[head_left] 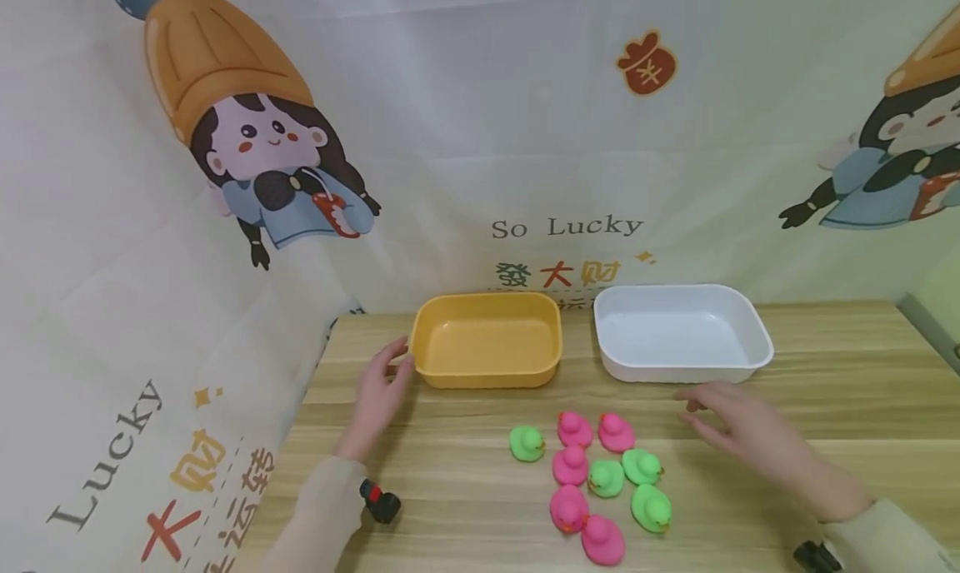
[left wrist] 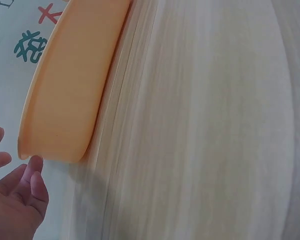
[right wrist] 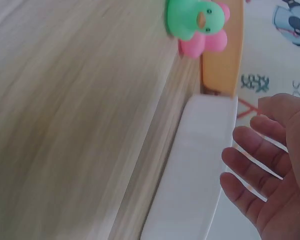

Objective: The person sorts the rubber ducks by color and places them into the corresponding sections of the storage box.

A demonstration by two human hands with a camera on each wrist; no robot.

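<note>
Near the table (head_left: 832,373)'s far edge, holds left hand (head_left: 381,398) and right hand (head_left: 741,425), loose-fingered and empty, beside yellow tray (head_left: 487,380) and white tray (head_left: 671,371). Seems unstarted: has pink ducks (head_left: 571,466) and green ducks (head_left: 606,479) all outside.

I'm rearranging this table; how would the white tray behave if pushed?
The white tray probably won't tip easily, sitting low and broad on the table. Its smooth, glossy surface may feel slippery. The thin rim suggests it's fairly light for its size.
</note>
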